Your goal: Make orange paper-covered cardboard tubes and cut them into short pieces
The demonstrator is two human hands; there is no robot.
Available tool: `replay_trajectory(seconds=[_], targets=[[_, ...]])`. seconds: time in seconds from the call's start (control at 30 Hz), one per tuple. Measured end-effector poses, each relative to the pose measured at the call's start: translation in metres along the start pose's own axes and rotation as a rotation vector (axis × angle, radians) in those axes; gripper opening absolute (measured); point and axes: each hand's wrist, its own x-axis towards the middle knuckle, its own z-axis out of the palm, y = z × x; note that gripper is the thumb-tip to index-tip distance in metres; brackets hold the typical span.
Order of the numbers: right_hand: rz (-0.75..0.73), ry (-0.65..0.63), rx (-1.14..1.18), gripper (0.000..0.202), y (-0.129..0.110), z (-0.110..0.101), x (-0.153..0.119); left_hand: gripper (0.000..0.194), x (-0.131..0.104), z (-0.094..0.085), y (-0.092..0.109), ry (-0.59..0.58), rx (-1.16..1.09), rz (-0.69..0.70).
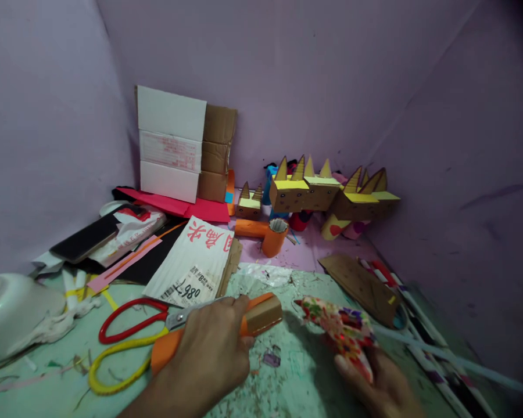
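Observation:
Near the front centre, my left hand (pixel 209 342) is closed round an orange-covered cardboard tube (pixel 264 314), whose bare brown side shows at the right end. Scissors (pixel 133 319) with one red and one yellow handle loop lie at its left, the blades partly hidden by the hand. My right hand (pixel 377 377) grips a flower-patterned glue gun (pixel 342 325), its nozzle pointing left towards the tube, a short gap apart. Just beyond the two hands is an orange T-shaped tube piece (pixel 274 238), its round opening facing up.
Cardboard heads with paper horns (pixel 305 191) stand along the back wall. A white cardboard sheet (pixel 196 261) and red paper (pixel 174 204) lie left of centre. A white bowl (pixel 21 313) sits at far left. Flat brown cardboard (pixel 359 287) lies at right. Scraps litter the green tabletop.

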Motion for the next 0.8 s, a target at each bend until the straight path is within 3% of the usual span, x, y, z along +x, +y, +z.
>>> replay_trajectory(seconds=[0.1, 0.2, 0.37, 0.47, 0.57, 0.63, 0.7, 0.8], targets=[[0.098, 0.004, 0.163, 0.049, -0.007, 0.002, 0.019, 0.037, -0.001, -0.003, -0.004, 0.016, -0.06, -0.016], [0.161, -0.053, 0.177, 0.045, -0.008, 0.002, 0.042, 0.041, -0.003, -0.01, -0.007, -0.024, -0.16, 0.01], [0.047, -0.067, -0.42, 0.038, -0.016, -0.013, 0.063, 0.035, -0.002, -0.024, -0.007, -0.208, -0.368, 0.067], [-0.02, 0.053, -0.617, 0.046, -0.029, -0.02, 0.056, 0.035, -0.001, -0.025, -0.008, -0.277, -0.488, 0.067], [-0.14, 0.127, -0.208, 0.071, -0.04, -0.005, 0.039, 0.035, 0.001, -0.02, -0.01, -0.319, -0.619, 0.086], [-0.099, -0.117, 0.263, 0.091, -0.046, 0.018, 0.027, 0.038, 0.003, -0.016, -0.012, -0.333, -0.714, 0.12], [0.062, -0.407, 0.652, 0.097, -0.05, 0.043, 0.018, 0.041, 0.004, -0.014, -0.013, -0.324, -0.78, 0.137], [0.194, -0.523, 0.911, 0.101, -0.055, 0.068, 0.011, 0.039, 0.005, -0.013, -0.011, -0.314, -0.801, 0.143]])
